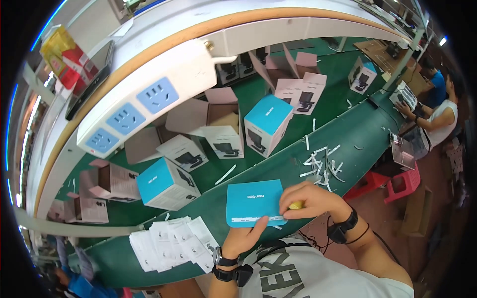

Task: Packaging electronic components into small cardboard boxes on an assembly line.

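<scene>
A blue-topped box (254, 201) rests on the green belt (348, 139) right in front of me, with a white strip along its near edge. My left hand (246, 237) grips the box's near side from below, thumb up on the top. My right hand (307, 198) presses a small yellow object (295, 204) against the box's right near corner, fingers curled around it.
A stack of white leaflets (174, 243) lies at my left. Closed blue-topped boxes (166, 184) (267, 124) and several open boxes (223, 126) stand farther out. White paper strips (320, 166) litter the belt on the right. A power strip (144, 99) hangs overhead. Another person (437, 116) works at the far right.
</scene>
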{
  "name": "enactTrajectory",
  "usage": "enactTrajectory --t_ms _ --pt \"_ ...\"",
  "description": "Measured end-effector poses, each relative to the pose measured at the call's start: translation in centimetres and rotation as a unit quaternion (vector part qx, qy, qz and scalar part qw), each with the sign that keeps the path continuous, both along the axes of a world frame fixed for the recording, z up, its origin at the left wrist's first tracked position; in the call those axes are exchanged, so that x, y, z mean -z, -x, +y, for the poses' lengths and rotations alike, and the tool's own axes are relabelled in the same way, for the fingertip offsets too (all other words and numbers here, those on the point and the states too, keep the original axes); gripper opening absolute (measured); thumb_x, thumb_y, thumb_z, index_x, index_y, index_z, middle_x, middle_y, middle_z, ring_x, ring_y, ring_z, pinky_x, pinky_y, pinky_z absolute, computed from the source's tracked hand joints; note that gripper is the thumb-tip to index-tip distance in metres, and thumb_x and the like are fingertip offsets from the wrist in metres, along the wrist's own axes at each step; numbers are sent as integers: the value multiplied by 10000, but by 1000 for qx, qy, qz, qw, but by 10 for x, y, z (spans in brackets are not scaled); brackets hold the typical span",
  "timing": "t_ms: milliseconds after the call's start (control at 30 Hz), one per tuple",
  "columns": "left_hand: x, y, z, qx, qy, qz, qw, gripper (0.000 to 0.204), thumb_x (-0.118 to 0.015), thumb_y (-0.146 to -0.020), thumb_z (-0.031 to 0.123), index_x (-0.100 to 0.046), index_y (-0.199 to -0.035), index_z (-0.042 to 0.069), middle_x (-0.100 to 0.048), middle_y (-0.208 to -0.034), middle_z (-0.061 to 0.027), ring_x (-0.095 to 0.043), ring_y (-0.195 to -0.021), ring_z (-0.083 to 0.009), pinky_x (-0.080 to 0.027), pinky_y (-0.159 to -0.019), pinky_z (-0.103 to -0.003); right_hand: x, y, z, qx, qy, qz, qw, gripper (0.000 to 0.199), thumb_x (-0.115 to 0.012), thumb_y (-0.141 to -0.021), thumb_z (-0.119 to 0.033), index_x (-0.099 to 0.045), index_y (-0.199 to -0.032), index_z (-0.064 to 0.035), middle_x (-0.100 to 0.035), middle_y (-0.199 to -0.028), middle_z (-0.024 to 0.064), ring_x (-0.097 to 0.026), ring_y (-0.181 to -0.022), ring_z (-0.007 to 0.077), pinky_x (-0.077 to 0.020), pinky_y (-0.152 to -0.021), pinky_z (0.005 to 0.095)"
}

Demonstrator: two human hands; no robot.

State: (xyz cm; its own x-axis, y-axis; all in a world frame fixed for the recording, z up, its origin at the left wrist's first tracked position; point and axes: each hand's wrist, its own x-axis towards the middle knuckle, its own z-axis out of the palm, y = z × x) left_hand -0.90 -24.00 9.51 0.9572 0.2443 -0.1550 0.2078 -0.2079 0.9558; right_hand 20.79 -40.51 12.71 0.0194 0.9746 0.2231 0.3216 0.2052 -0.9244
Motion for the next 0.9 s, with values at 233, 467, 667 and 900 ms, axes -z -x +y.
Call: enactTrajectory --t_ms 233,467,667,900 --pt "22 4 6 60 -98 -100 988 331 -666 -1007 243 -657 -1267 38 -683 -1228 -148 -649 -1116 -350 -509 -938 -425 23 40 93 44 -126 -105 986 167 -800 -873 -183 -704 -977 -94 -671 -991 42 -669 -890 274 -535 -785 398" --pt "35 10 6 42 -105 -108 988 356 -682 -992 244 -647 -1286 47 -675 -1243 -142 -644 -1141 -342 -516 -952 -424 30 45 113 -1 -125 -99 987 139 -781 -887 -214 -714 -937 -103 -666 -974 30 -674 -879 259 -535 -745 385" --pt "35 9 9 47 -85 -91 991 367 -686 -989 257 -644 -1290 50 -676 -1241 -142 -644 -1149 -341 -517 -961 -429 33 38 117 -14 -123 -89 988 99 -776 -874 -194 -732 -899 -109 -674 -924 29 -685 -838 256 -537 -700 371" --pt "34 9 11 66 -131 -111 983 360 -686 -990 249 -637 -1275 36 -669 -1241 -148 -646 -1147 -341 -519 -956 -431 33 38 118 -21 -121 -92 988 102 -790 -855 -177 -745 -925 -117 -676 -923 19 -686 -847 243 -537 -689 358"
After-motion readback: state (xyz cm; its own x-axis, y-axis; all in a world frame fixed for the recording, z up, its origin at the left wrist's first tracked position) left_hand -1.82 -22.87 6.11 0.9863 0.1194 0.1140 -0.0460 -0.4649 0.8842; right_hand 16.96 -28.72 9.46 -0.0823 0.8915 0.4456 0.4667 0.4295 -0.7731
